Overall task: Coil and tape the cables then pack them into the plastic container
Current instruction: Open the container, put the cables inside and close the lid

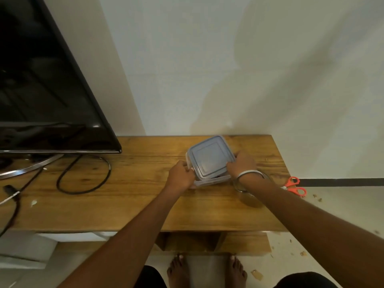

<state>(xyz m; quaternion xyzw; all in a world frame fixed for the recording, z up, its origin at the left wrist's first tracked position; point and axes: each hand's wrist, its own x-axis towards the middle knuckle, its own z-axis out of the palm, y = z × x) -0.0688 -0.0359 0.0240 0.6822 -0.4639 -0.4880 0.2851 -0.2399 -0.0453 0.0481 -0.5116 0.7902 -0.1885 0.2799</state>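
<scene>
the square clear plastic container [212, 180] with its grey-blue lid [211, 157] sits on the far right part of the wooden desk [135, 200], close to the wall. the lid lies skewed on the tub: its near edge looks raised, with a dark gap under it, so i judge it is not seated. whether cables are already inside cannot be told; the contents are hidden.

the left hand [181, 173] grips the container's near left corner, fingers curled round the rim. the right hand [241, 164] holds the right edge of the lid, fingers curled over it, a silver bangle [248, 173] on the wrist.

whichever way the lid is going, the step goes best if the left hand keeps the tub pinned flat to the desk while the right works the lid one corner at a time, not all at once; thin plastic like this probably flexes and pops loose if forced. keep the lid square to the rim before pressing.

just beside the right wrist a roll of clear tape [249, 194] stands on the desk, partly hidden by the arm, and a careless elbow could knock it. orange-handled scissors [295, 187] lie at the desk's right edge. well apart, on the left, a black cable [83, 173] loops loose on the desk below a black television [45, 80]; it looks uncoiled and untaped, so i judge work remains.
</scene>
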